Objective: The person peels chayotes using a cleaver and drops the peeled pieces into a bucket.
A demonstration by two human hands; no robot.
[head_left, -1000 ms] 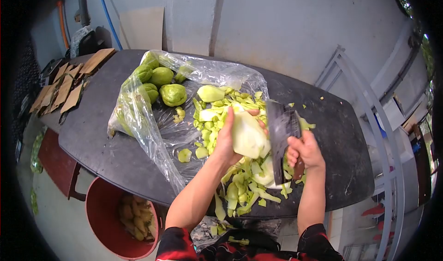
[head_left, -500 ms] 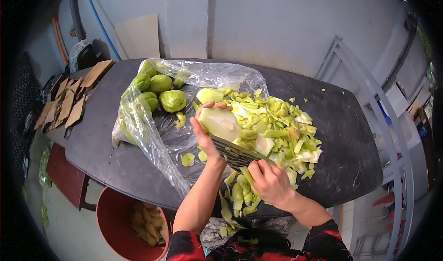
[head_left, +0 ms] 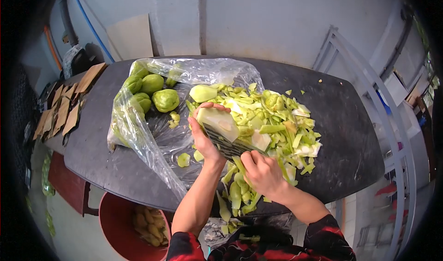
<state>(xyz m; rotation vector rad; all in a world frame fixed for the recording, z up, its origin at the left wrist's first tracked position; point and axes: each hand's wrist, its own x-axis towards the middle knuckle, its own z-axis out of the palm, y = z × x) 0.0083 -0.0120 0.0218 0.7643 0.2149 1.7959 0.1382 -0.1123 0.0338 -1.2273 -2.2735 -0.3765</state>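
My left hand [head_left: 204, 143] is wrapped round a pale peeled chayote half [head_left: 220, 121], whose cut face with the seed mark at its centre is turned up. Against the lower edge of that half lies the broad blade of a knife [head_left: 230, 145] with a dark striped pattern. My right hand [head_left: 263, 171] is closed on the knife's handle, which the fingers mostly hide. Green peelings [head_left: 277, 122] are heaped just beyond and right of both hands. A peeled chayote [head_left: 203, 93] rests at the heap's left end.
Several unpeeled chayotes [head_left: 165, 100] lie in a clear plastic bag [head_left: 147, 145] spread over the dark table [head_left: 341, 136]. Below the table's front left edge is a red bucket [head_left: 115, 224] with brownish pieces inside. A grey metal rail [head_left: 369, 76] stands at the right, cardboard pieces [head_left: 64, 109] at the left.
The knife's blade has moved up over the lower part of the chayote half's cut face and covers more of it. The whole view has shifted slightly. Both hands keep their grip.
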